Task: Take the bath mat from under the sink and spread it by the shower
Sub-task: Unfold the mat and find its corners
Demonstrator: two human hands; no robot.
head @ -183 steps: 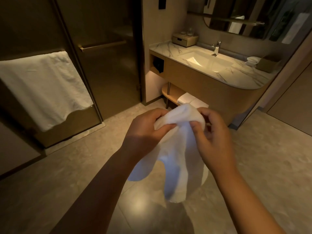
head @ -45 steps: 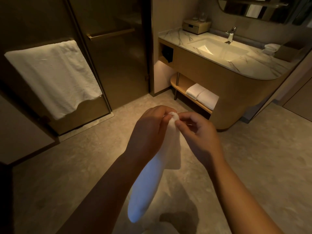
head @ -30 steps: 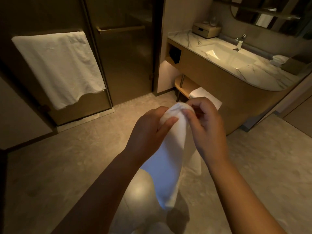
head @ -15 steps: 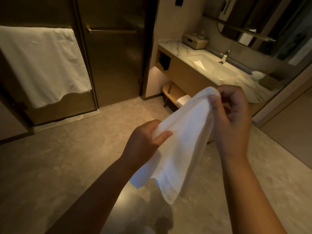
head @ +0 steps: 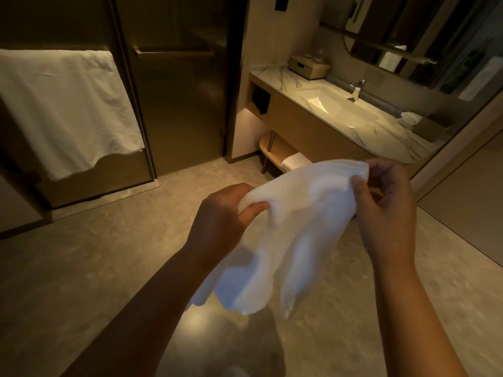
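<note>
A white bath mat [head: 294,229] hangs in the air in front of me, partly unfolded, above the stone floor. My left hand [head: 220,221] pinches its upper left edge. My right hand [head: 386,208] grips its upper right corner, a little higher. The cloth sags between the two hands and its lower folds dangle loose. The glass shower door [head: 179,99] stands shut at the back, left of the sink counter [head: 362,126]. The shelf under the sink [head: 275,148] holds another folded white towel [head: 295,161].
A large white towel [head: 62,110] hangs on a bar across the glass panel at the left. A small box [head: 307,68] and a tap [head: 356,89] are on the marble counter. Bare floor [head: 95,254] lies before the shower door.
Both hands have drawn apart, stretching the mat's top edge wider. The mat has opened from a narrow hanging roll into a broader sheet. The view has shifted slightly.
</note>
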